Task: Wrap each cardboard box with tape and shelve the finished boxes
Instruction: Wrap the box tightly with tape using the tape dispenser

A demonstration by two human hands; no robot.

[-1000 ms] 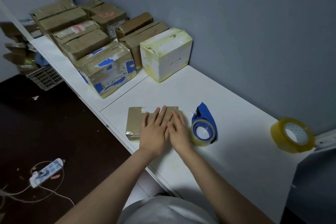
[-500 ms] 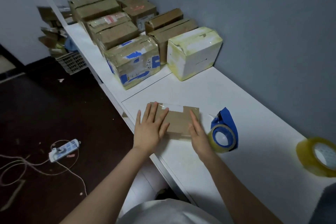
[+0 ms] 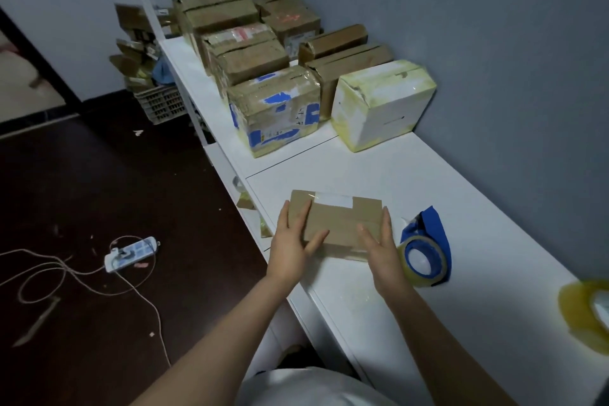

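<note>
A flat brown cardboard box with clear tape across its top lies near the front edge of the white tabletop. My left hand rests on its left end with straight fingers and the thumb laid across the top. At the box's right end, my right hand lies with straight fingers along the edge and its thumb on the top. A blue tape dispenser with a clear roll lies just right of my right hand.
Several taped boxes stand in rows at the far end of the surface, a white and yellow box nearest. A loose tape roll sits at the right edge. On the dark floor to the left lies a power strip with cables.
My hands have slid apart from the middle of the box top to its two ends. The view has shifted, so everything appears further right.
</note>
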